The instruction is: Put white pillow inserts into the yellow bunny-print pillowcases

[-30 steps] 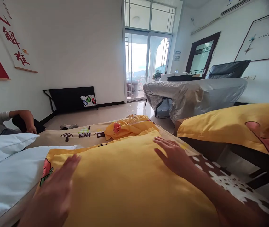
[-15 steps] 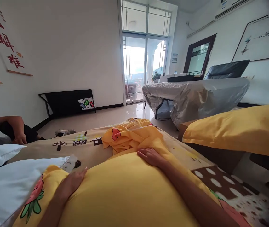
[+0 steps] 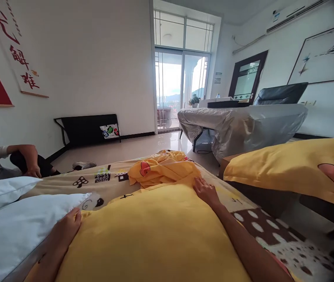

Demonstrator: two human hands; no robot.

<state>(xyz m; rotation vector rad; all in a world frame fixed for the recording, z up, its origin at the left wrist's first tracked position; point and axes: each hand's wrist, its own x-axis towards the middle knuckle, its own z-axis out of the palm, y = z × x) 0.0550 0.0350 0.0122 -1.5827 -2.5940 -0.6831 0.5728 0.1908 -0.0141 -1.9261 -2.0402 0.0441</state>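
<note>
A plump yellow pillow (image 3: 155, 231) fills the near middle of the head view, lying on a patterned beige bedspread. My left hand (image 3: 67, 229) is at its upper left corner, fingers closed on the edge, close beside a white pillow (image 3: 35, 215). At the upper right corner, my right hand (image 3: 207, 192) has its fingers curled on the yellow fabric. Just beyond the pillow's far edge is a crumpled yellow cloth (image 3: 161, 170) with a pink print. The undersides of both hands are hidden.
Another yellow pillow (image 3: 287, 168) rests on a dark piece of furniture at the right. A second white pillow (image 3: 8, 190) is at the left. Behind it, a person's arm (image 3: 31, 160) shows. Farther back stands a plastic-covered desk (image 3: 243, 121).
My hands have moved apart: the left one outward to the pillow's left corner, the right one to its right corner. The yellow pillow looks flatter and more squared; the view has tilted slightly up.
</note>
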